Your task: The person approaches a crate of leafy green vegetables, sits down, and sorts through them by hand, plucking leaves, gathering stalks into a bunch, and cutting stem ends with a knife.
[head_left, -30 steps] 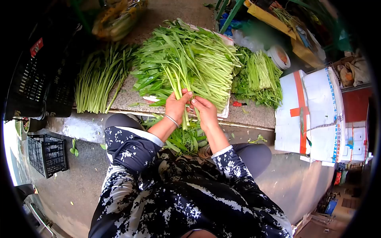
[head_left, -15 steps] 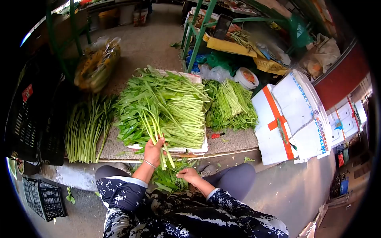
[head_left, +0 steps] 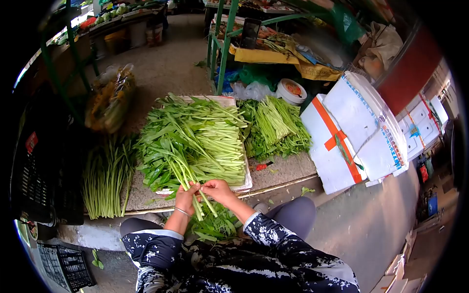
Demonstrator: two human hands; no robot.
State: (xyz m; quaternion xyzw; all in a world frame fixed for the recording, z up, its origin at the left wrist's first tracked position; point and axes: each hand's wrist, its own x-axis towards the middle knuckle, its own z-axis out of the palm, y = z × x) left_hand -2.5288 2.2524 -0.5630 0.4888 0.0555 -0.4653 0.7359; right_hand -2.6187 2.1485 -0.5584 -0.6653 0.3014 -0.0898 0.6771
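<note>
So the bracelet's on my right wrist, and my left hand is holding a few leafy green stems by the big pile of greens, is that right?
Not quite: the head view shows the bracelet on your left wrist, not the right. Your left hand is indeed holding a few leafy green stems by the big pile of greens.

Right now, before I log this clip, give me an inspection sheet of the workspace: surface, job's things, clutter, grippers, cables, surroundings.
Surface: speckled ledge, tray on it
Job's things: big pile of greens on the tray; smaller bunches left and right
Clutter: small red object on the ledge; loose leaves below its edge
Grippers: bare hands; left holds several stalks, right at them, grip unclear
Cables: nothing seen
Surroundings: white boxes right, dark crates left
</note>
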